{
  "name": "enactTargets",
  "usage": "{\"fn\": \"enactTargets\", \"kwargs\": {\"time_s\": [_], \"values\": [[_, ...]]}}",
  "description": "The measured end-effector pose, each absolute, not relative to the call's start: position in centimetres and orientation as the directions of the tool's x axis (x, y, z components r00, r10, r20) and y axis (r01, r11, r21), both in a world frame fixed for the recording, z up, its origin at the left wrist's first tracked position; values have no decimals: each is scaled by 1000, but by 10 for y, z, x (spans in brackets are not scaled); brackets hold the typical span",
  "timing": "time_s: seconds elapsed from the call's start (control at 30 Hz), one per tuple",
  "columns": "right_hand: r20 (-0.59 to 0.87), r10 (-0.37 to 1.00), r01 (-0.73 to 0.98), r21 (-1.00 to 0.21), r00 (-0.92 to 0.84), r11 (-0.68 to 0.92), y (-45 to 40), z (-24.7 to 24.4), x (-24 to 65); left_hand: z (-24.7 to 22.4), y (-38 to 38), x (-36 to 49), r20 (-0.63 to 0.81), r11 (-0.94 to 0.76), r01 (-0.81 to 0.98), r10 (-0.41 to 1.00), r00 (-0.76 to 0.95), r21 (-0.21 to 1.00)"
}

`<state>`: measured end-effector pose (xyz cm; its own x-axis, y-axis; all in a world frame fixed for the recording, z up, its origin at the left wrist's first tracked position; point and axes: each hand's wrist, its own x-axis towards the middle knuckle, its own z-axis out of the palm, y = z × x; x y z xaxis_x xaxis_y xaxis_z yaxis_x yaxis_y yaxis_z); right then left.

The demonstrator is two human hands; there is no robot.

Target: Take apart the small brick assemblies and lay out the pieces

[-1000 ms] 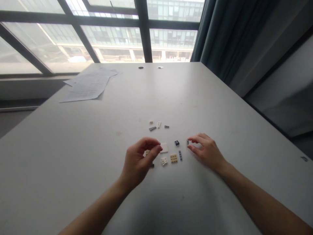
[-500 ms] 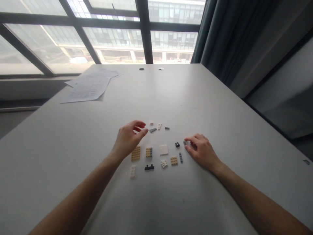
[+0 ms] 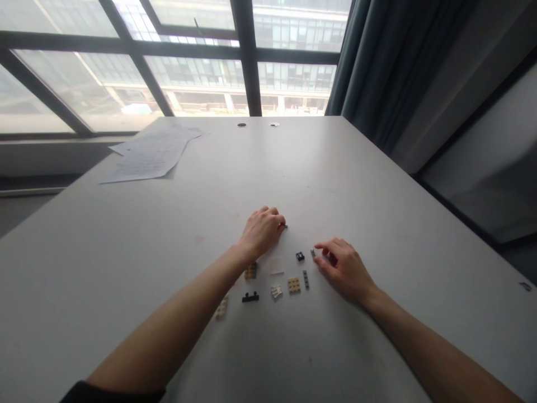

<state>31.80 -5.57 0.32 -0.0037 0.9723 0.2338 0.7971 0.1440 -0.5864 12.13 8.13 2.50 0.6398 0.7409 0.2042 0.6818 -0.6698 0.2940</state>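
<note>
The left hand reaches over the middle of the worktop, its grip narrow and turned down at a small grey piece that pokes out beyond the fingertips. Whether it is pinched or only touched, I cannot tell.

The right hand lies lower and to the right, finger and thumb parted in a modest gap, with a short grey piece right at the tips — contact there is unclear too.

Just left of the right grip sits a dark block; below and left of it are a grey strip and a tan plate. Nearer the person than the left grip are a flat white tile, a white studded piece and a black piece with two knobs. A tan-and-grey piece and a white strip lie partly behind the left forearm.

The step in hand looks like handling single small pieces. Lifting either fingertip piece would call for a light, exact pinch — and clearance from its neighbours.
</note>
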Motion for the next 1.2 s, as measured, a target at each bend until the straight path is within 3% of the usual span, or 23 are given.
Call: {"fn": "enactTargets", "kwargs": {"time_s": [0.1,0.2,0.33,0.47,0.7,0.9,1.0,1.07,1.13,1.2], "values": [[289,957,760,-629,35,162,-58,3,318,28,72,126,212,-677,657,732,647,331],[433,900,718,-642,49,269,-62,3,316,39,47,131,206,-678,614,722,661,405],[618,785,688,-554,-38,469,-69,4,310,50,10,140,196,-580,428,723,662,693],[683,729,697,-504,-40,510,-73,8,308,49,-5,145,180,-380,258,805,565,888],[679,732,670,-516,-60,533,-73,16,309,43,-8,142,146,-298,193,816,559,935],[672,737,668,-517,-71,535,-74,12,309,38,-12,145,44,-98,63,821,569,993],[609,793,641,-600,-21,478,-72,10,313,40,-14,142,82,-149,85,843,531,985],[468,880,561,-752,83,347,-69,8,319,44,-16,135,126,-213,119,857,500,970],[241,956,345,-923,169,172,-63,6,326,49,-18,124,152,-249,148,868,473,957],[41,983,60,-998,180,31,-58,4,333,53,-20,108,173,-269,162,878,446,949]]}}
